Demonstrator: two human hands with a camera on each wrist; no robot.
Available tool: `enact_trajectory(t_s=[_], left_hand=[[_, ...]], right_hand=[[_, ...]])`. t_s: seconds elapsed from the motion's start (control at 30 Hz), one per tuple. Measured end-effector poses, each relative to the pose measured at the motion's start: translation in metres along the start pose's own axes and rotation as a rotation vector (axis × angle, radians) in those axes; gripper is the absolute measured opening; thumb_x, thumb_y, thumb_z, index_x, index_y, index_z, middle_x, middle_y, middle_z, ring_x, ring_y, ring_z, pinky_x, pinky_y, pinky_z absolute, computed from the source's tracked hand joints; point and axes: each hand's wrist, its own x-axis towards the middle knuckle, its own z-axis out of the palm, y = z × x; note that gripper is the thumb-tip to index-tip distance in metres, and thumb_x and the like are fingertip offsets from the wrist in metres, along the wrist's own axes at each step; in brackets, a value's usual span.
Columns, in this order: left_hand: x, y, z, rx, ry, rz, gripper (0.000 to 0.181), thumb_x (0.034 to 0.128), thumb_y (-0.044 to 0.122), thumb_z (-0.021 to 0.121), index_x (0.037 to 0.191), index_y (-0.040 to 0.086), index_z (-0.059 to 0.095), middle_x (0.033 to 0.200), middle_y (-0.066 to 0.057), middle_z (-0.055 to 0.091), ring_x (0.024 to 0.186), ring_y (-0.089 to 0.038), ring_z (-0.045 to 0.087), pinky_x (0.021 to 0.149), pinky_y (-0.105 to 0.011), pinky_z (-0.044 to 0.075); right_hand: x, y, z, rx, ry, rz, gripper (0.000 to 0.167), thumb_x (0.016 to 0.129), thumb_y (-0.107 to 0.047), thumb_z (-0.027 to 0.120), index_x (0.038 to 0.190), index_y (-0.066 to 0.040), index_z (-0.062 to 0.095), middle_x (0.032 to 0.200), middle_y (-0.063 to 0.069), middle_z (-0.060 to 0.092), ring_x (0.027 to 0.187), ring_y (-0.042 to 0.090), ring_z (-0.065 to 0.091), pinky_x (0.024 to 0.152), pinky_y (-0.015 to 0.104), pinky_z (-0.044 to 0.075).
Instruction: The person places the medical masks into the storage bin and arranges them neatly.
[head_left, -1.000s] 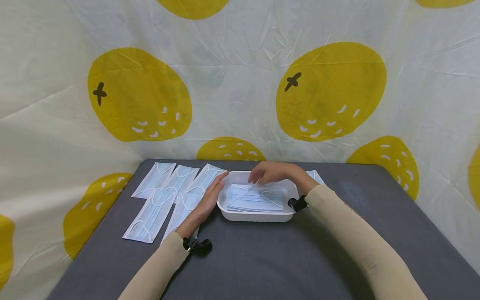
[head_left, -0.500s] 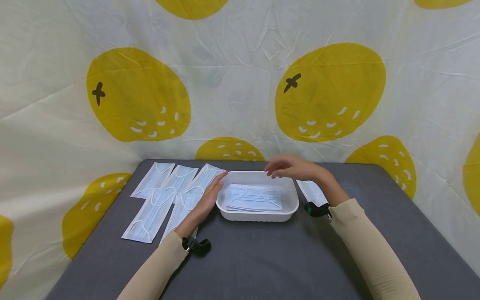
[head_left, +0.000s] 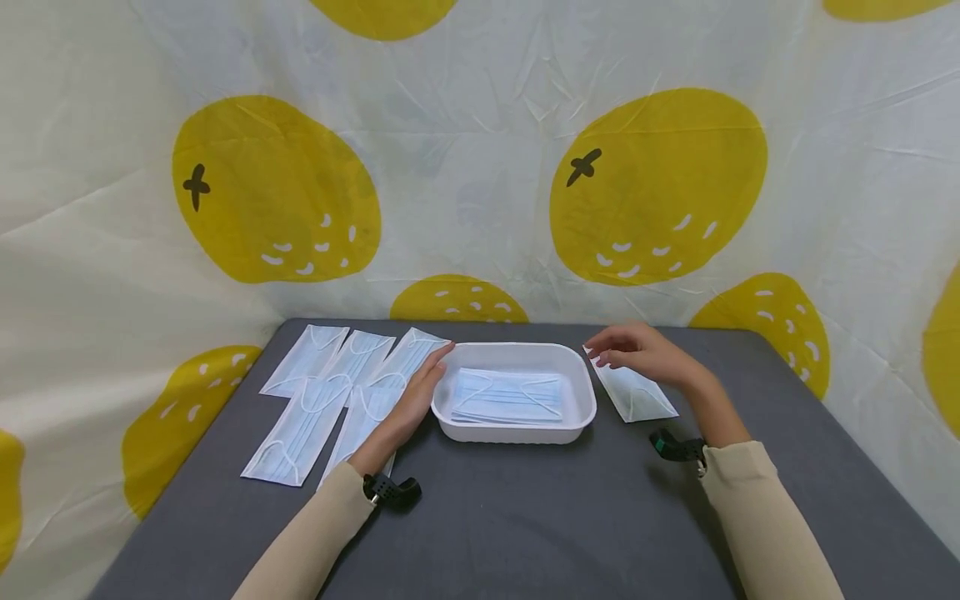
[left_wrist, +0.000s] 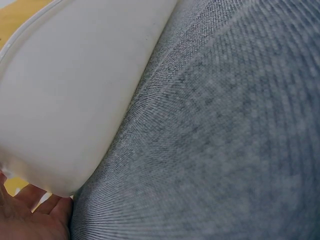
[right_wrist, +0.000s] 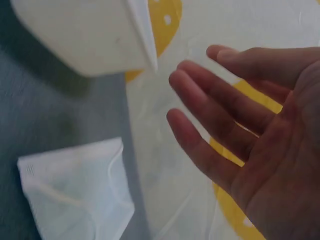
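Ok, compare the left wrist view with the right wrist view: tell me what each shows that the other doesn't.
Only the left wrist view shows the left hand, its fingers at one end of the tub.

Only the right wrist view shows the right hand, holding nothing, and a face mask lying on the table.

Both share the white tub, the grey table and the yellow-printed backdrop.

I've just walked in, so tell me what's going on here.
A person's left hand rests against a white tray holding a small pile of masks. The right hand, holding nothing, hovers by a single mask just right of the tray. Other masks lie on the dark table to the left.
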Motion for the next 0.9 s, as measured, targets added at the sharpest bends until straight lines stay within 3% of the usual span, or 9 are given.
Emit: enact_trajectory(t_s=[0.23,0.43,0.7,0.8,0.9], left_hand=[[0.001,-0.001,0.000,-0.005,0.005,0.002,0.049,0.1136,0.031,0.033,0.162,0.026,0.035,0.172,-0.001,0.026,0.161,-0.025,0.017,0.131,-0.056,0.007],[0.001,-0.001,0.000,-0.004,0.004,-0.003,0.049,0.1136,0.032,0.032,0.162,0.025,0.034,0.172,-0.002,0.026,0.162,-0.026,0.016,0.131,-0.056,0.007],[0.000,-0.001,0.000,0.003,0.004,-0.010,0.049,0.1138,0.031,0.032,0.162,0.027,0.034,0.172,-0.001,0.025,0.162,-0.025,0.016,0.131,-0.056,0.007],[-0.001,0.000,0.001,0.006,0.006,-0.014,0.049,0.1138,0.030,0.031,0.162,0.027,0.033,0.172,-0.001,0.025,0.162,-0.025,0.016,0.131,-0.057,0.007],[-0.001,0.001,0.001,0.006,0.005,-0.015,0.049,0.1138,0.030,0.031,0.163,0.027,0.033,0.172,-0.001,0.025,0.162,-0.026,0.016,0.131,-0.057,0.007]], right_hand=[[-0.016,0.024,-0.009,-0.068,0.080,0.071,0.028,0.101,-0.008,0.062,0.127,-0.001,0.069,0.123,0.024,0.072,0.105,0.028,0.073,0.083,0.028,0.058],[-0.026,0.043,-0.015,-0.056,0.086,0.145,0.031,0.102,-0.008,0.061,0.129,0.006,0.065,0.128,0.028,0.068,0.107,0.030,0.073,0.085,0.021,0.057],[-0.033,0.064,-0.015,-0.096,0.079,0.130,0.034,0.096,-0.005,0.067,0.125,0.011,0.064,0.123,0.032,0.068,0.106,0.038,0.068,0.081,0.016,0.054],[-0.035,0.068,-0.015,-0.125,0.084,0.147,0.037,0.094,-0.004,0.069,0.127,0.012,0.063,0.123,0.033,0.067,0.108,0.043,0.067,0.084,0.023,0.056],[-0.036,0.070,-0.017,-0.144,0.081,0.175,0.042,0.093,-0.005,0.071,0.130,0.012,0.061,0.126,0.035,0.065,0.113,0.049,0.065,0.091,0.041,0.059]])
